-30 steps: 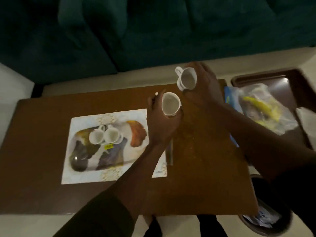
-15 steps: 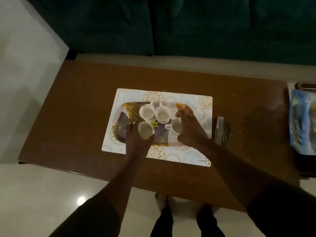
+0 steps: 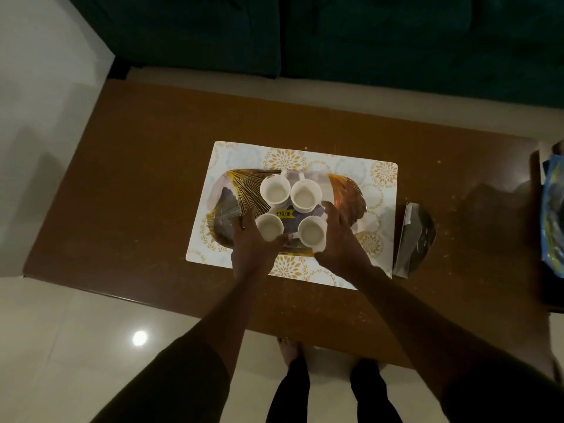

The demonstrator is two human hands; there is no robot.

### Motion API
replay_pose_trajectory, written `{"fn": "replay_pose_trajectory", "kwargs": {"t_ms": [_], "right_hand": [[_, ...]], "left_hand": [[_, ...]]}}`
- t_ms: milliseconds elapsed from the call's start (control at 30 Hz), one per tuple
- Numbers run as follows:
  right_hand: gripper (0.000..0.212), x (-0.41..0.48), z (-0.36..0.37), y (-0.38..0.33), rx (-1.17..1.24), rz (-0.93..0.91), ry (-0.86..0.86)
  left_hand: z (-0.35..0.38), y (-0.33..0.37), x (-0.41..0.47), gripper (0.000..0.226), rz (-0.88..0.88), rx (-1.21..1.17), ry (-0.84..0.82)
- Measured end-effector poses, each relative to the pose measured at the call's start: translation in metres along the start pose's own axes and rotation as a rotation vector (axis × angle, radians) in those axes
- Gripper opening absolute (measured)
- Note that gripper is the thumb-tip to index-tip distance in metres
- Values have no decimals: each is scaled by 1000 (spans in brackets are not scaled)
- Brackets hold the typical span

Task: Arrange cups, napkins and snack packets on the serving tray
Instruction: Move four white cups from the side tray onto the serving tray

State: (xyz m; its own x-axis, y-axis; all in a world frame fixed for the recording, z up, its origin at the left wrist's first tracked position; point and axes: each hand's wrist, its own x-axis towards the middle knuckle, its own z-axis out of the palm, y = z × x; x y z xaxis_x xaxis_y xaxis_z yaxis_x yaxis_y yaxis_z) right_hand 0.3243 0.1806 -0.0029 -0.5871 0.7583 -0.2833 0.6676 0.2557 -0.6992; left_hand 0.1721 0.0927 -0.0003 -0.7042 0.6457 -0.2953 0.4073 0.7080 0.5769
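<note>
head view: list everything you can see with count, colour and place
cups: 4, white, two by two on tray
serving tray: 1, gold and grey pattern, on placemat
price sticker: 1, yellow, on tray between cups
placemat: 1, white with gold flowers, table centre
table: 1, brown, mid-frame
silvery packet: 1, grey, on table right of placemat
blue packet: 1, blue, right edge
sofa: 1, dark green, beyond table
left hand: 1, curled round near-left cup
right hand: 1, curled round near-right cup

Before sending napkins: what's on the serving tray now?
Far-left cup, far-right cup, near-left cup, near-right cup, and a yellow price sticker. The left hand and right hand cover the near edge of the tray.
</note>
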Motion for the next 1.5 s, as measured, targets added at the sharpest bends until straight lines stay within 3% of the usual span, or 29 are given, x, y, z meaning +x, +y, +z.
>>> {"fn": "replay_pose_trajectory", "kwargs": {"t_ms": [133,233,300,433,533,700,1100,1300,1500], "right_hand": [[85,-13,15,7,64,94,178],[66,-8,17,5,94,119,240],[57,-3,13,0,125,65,264],[60,5,7,-4,120,-20,239],[64,3,15,-5,159,13,238],[62,0,24,-9,237,47,284],[57,-2,25,-18,167,-35,296],[61,-2,21,-20,174,8,265],[64,-6,-2,-20,95,94,296]], "left_hand": [[-16,-17,6,85,232,178,24],[-23,-28,12,75,407,291,-94],[-24,-31,17,74,432,282,-171],[-20,-32,23,69,367,205,-142],[-16,-21,14,65,224,46,-39],[-5,-12,7,62,107,-130,-48],[-3,-16,7,58,110,-133,-54],[-4,-12,6,55,119,-163,-38],[-18,-12,6,81,128,61,-31]]}}
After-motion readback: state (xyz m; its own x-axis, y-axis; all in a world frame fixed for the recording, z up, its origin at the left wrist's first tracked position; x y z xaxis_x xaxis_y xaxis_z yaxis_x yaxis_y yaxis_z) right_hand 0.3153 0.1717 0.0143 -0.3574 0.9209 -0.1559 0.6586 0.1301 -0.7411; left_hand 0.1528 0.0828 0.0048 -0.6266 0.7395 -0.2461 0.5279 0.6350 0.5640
